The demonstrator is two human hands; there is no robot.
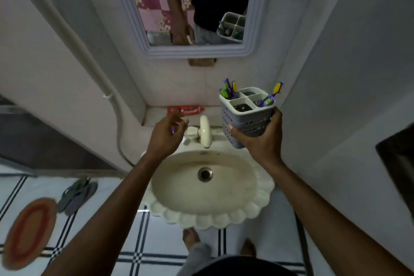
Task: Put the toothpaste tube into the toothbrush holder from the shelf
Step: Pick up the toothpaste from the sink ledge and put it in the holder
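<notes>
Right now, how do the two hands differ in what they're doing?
The right hand is wrapped around the grey perforated plastic toothbrush holder, lifted above the cream sink; the left hand is empty, fingers spread, just short of the red toothpaste tube lying flat on the shelf. Both are bare.

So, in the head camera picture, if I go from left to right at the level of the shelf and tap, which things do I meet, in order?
Left hand → toothpaste tube on the shelf → tap → toothbrush holder, held in the right hand.
</notes>
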